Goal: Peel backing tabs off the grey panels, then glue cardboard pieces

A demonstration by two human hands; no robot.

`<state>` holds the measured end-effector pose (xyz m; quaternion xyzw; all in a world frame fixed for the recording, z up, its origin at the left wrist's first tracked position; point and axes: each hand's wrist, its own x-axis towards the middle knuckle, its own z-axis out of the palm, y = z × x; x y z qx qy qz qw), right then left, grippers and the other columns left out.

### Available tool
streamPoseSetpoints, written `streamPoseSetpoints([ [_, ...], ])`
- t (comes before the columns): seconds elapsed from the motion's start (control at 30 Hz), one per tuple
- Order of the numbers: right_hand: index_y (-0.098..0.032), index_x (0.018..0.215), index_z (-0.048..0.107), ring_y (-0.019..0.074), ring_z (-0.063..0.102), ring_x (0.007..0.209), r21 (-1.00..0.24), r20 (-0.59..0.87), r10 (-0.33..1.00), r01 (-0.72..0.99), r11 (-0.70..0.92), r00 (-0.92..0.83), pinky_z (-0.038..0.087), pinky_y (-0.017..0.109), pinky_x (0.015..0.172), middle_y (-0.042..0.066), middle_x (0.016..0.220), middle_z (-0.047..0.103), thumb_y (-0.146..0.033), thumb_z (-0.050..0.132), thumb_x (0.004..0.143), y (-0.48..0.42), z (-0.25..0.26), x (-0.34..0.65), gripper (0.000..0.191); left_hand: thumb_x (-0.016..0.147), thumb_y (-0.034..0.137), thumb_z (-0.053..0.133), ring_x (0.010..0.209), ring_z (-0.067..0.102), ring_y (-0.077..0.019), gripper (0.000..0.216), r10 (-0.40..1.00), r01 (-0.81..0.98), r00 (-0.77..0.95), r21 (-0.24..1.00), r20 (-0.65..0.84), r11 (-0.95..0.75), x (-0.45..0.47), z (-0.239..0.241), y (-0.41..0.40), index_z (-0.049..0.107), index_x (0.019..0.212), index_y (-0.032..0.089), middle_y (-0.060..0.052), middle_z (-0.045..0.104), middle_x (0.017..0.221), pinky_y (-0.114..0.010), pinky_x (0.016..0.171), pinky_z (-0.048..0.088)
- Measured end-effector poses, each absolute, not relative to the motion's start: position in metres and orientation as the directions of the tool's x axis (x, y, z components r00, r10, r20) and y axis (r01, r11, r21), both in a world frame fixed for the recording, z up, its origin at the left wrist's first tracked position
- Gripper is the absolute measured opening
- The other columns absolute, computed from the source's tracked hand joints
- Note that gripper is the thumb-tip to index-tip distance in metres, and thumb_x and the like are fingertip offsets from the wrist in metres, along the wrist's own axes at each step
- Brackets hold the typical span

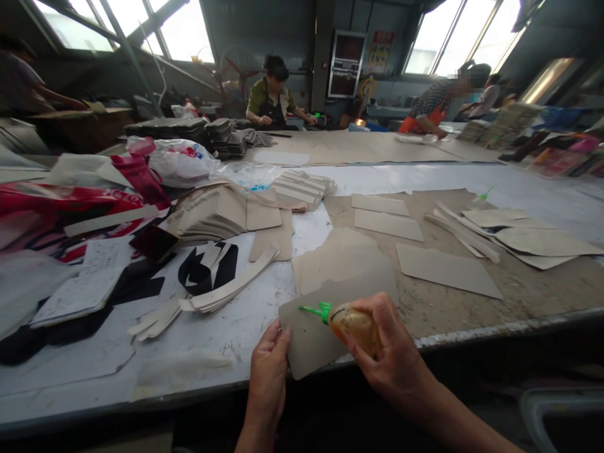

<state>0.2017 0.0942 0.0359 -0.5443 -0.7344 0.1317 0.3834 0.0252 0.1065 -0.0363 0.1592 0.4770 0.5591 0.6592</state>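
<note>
My left hand (270,360) grips the left edge of a grey-beige flat panel (309,343), thumb on top and fingers beneath. The panel is held tilted at the table's front edge. In my right hand (389,343) is a squeeze glue bottle (356,327), amber and smudged, with fingers wrapped round it. Its green nozzle (314,309) points left, over the panel's upper left part. Whether the tip touches the panel I cannot tell. Just behind lies a larger beige sheet (344,251), partly covered by the panel.
Cut panels (448,270) and curved strips (462,233) lie to the right. A fanned stack of pieces (212,211), a black band roll (207,267), a notebook (87,283) and plastic bags (174,160) crowd the left. Several people work beyond, one person (271,97) facing this way.
</note>
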Motion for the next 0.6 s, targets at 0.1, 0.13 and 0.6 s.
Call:
streamPoseSetpoints([
  [0.1,-0.023,0.104,0.045,0.0182,0.052,0.084,-0.617,0.421,0.899,0.686,0.384,-0.125,0.049,0.03,0.072,0.004,0.094,0.048,-0.01,0.056,0.075,0.093,0.037,0.197,0.034,0.065,0.034,0.077,0.091,0.067,-0.0229,0.054,0.894,-0.586,-0.073,0.745,-0.441,0.32,0.025,-0.036,0.106,0.061,0.114,0.016,-0.008,0.073,0.094,-0.033,0.084,0.052],
  [0.13,-0.024,0.104,0.045,0.0183,0.052,0.084,-0.621,0.42,0.898,0.68,0.39,-0.131,0.049,0.03,0.072,0.004,0.094,0.048,-0.009,0.056,0.075,0.093,0.038,0.195,0.035,0.066,0.034,0.077,0.092,0.067,-0.0229,0.054,0.896,-0.587,-0.068,0.744,-0.439,0.32,0.025,-0.036,0.106,0.062,0.114,0.016,-0.008,0.073,0.094,-0.033,0.084,0.051],
  [0.6,-0.023,0.102,0.045,0.0186,0.052,0.083,-0.574,0.433,0.896,0.736,0.359,-0.099,0.048,0.031,0.072,0.004,0.092,0.046,-0.012,0.056,0.077,0.096,0.038,0.213,0.029,0.068,0.036,0.076,0.101,0.064,-0.0219,0.05,0.893,-0.573,-0.078,0.753,-0.442,0.323,0.024,-0.04,0.107,0.063,0.113,0.018,-0.007,0.071,0.103,-0.033,0.091,0.049],
])
